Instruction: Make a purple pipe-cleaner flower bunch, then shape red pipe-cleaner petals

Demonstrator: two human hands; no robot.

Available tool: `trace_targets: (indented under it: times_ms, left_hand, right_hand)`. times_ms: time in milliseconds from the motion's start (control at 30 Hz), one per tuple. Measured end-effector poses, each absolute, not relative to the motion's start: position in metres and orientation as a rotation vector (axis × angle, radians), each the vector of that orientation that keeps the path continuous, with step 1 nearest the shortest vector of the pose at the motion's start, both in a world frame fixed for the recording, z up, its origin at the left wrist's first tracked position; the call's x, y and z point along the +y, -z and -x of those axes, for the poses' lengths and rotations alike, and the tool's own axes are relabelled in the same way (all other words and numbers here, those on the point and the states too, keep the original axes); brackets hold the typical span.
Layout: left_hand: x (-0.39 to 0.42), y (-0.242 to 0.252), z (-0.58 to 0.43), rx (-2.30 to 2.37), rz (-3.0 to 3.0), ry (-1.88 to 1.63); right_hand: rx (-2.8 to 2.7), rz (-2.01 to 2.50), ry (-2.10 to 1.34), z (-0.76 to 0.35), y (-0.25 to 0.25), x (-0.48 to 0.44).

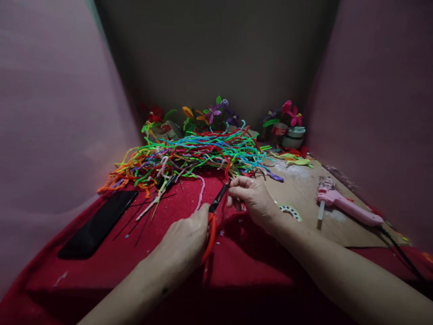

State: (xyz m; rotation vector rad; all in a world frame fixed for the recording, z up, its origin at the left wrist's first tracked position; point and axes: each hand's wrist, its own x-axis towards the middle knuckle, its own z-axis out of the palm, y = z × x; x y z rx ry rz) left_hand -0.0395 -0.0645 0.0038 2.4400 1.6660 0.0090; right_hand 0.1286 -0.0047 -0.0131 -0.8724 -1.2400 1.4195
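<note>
My left hand [184,239] is closed round the orange handles of a pair of pliers [214,216], whose dark jaws point up and right toward the pile. My right hand [253,198] pinches a red pipe cleaner [227,170] just beside the plier tips, fingers pressed together. The red stem runs up from my fingers into a big tangled pile of coloured pipe cleaners [189,155] lying across the back of the red cloth [135,253].
A black phone [98,223] lies at the left on the cloth. Thin dark wires [145,214] lie near it. A pink glue gun [345,205] rests on the wooden board [304,194] at right. Finished pipe-cleaner flowers [213,113] and small jars [292,135] stand at the back.
</note>
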Motion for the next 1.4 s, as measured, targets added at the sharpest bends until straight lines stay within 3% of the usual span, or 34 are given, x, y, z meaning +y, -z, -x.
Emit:
trace_targets:
  times_ms: [433,733,1033,1233,1400]
  left_hand:
    - [-0.064,0.005,0.032,1.795,-2.421,0.043]
    - [-0.058,0.003,0.032,1.557,-2.319,-0.213]
    - [-0.059,0.004,0.025,1.596,-2.326,-0.182]
    - [-0.047,-0.012,0.027,1.951,-2.27,-0.25]
    - [-0.036,-0.027,0.05,2.2,-2.359,-0.07]
  right_hand:
    - [-1.256,0.893,-1.424,-0.127,0.01,-0.008]
    - [-1.249,0.898,-1.459,-0.127,0.014,-0.006]
    - [-1.254,0.886,-1.464,-0.127,0.015,-0.003]
    - [-1.269,0.968,-1.577,-0.121,0.017,-0.011]
    - [-1.229,0.864,-1.587,-0.122,0.015,-0.011]
